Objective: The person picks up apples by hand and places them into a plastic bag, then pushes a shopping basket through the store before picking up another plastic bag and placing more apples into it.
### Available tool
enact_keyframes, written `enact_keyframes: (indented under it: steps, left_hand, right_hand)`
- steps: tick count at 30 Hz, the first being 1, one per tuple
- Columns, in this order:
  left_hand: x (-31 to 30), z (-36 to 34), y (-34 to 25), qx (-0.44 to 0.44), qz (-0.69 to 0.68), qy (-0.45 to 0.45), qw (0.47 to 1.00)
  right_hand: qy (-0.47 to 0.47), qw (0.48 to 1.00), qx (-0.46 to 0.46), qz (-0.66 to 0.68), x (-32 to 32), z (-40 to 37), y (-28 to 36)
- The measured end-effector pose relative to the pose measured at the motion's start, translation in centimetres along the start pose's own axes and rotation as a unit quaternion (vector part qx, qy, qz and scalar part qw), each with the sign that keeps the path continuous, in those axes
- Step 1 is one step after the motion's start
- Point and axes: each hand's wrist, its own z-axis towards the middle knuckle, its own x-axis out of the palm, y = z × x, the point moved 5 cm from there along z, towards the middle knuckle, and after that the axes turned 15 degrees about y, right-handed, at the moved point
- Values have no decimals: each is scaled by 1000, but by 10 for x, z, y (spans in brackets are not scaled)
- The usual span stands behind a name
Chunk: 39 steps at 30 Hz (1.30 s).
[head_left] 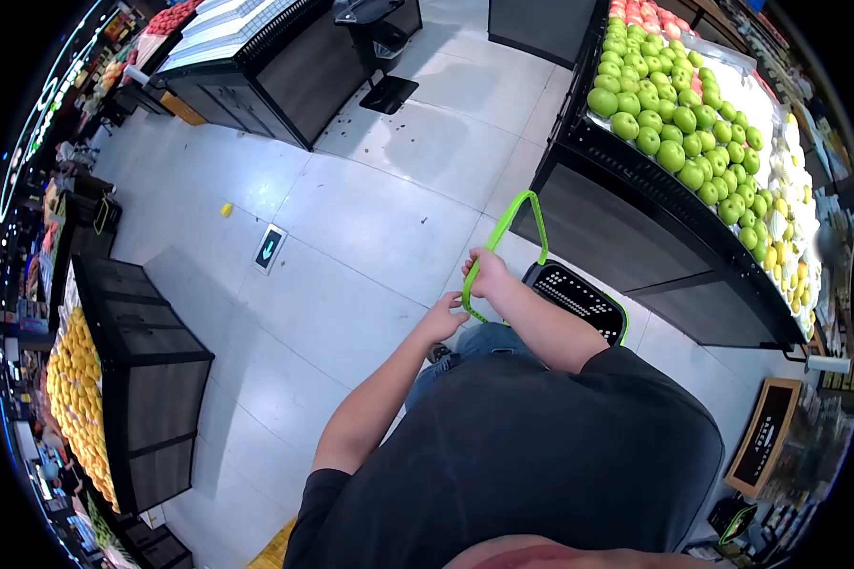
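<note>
My right hand [485, 273] is closed around the bright green handle [499, 230] of a shopping basket. The black basket [571, 296], edged in green with rows of small holes, is low at my right side, partly hidden by my right forearm. Beside the lower end of the handle is my left hand [443, 319], its fingers loosely apart and the fingertips right at the green bar.
A dark stand of green apples [672, 119] rises close on my right, with yellow fruit [788, 256] farther along. Another stand with yellow fruit [74, 379] is at left. A floor arrow sign [269, 248] and a yellow scrap [226, 210] lie on the tiles.
</note>
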Motion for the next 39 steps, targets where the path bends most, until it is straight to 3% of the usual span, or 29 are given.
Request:
enact_keyframes:
  steps: [3,5,7,9,15,18,21,26,31,35,39]
  left_hand:
    - [-52,-6,-2,-16,-16,17,1000]
    - [-82,-2,-7,55,48,-33,997]
    - [-109,5,-11,90,4,1,996]
    - [-139,8,-9,46,5,-8,999]
    - [-250,21,-8,46,-24,20,998]
    - [-309,23,-32,75,-39,67,994]
    - [-366,27,-59,44,-6,96,994]
    - [-430,87,-71,69,14,117,991]
    - [-476,136,-87,109,147,124,975]
    - [-526,165,-108,133,222,215,942]
    - [-580,204,-132,130,236,262,927]
  right_hand:
    - [-13,1000,-28,-6,38,31,7]
    - [1,1000,-22,21,62,52,6]
    - [9,999,-18,40,85,64,8]
    - [89,995,20,35,115,76,3]
    - [100,992,37,69,211,143,1]
    - [-11,996,-16,92,247,173,16]
    - [-36,990,-60,124,286,198,35]
    - [-75,971,-155,169,315,241,69]
    - [-115,936,-245,224,320,258,116]
    - [-83,909,-310,266,317,288,153]
    - [-73,899,-310,301,340,305,184]
